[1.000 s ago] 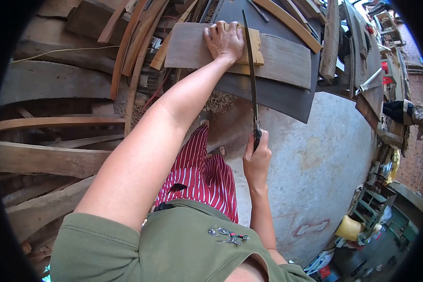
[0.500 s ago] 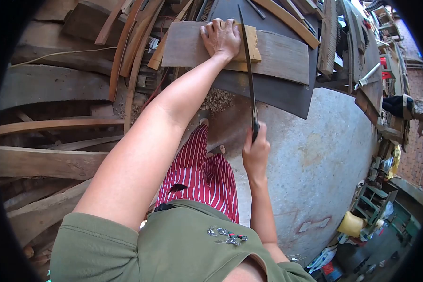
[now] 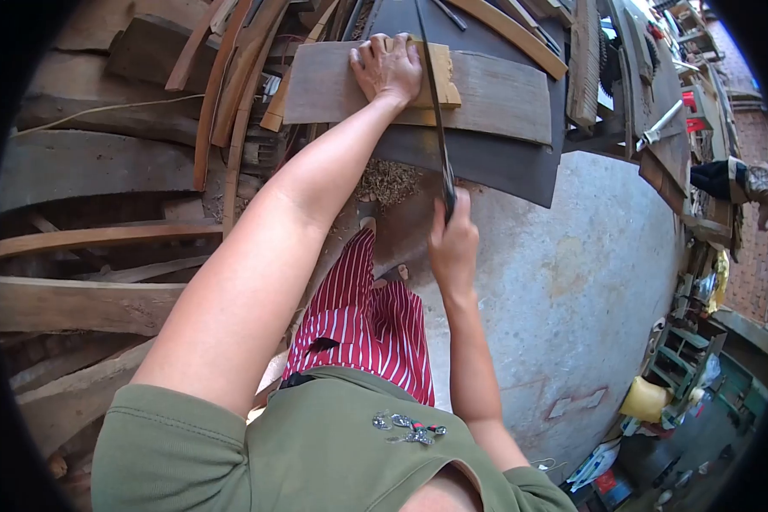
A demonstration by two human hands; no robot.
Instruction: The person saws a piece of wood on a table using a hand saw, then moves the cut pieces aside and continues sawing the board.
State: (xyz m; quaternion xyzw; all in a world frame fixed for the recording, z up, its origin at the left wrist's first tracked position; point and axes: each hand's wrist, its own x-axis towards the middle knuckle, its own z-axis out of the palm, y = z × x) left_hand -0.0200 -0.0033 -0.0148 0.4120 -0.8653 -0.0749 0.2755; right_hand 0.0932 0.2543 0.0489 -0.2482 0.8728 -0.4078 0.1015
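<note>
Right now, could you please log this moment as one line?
left hand: pressing wood block | right hand: gripping handsaw, blade across block

One head-worn fisheye view, facing forward and steeply down, close over the plank (image 3: 495, 94)

Timber (image 3: 94, 166) left, saw (image 3: 433, 102) centre, open floor (image 3: 572, 282) right

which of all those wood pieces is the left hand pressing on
The small pale yellow block, lying on the wide grey board. The left hand lies flat on it, right beside the saw blade.
</note>
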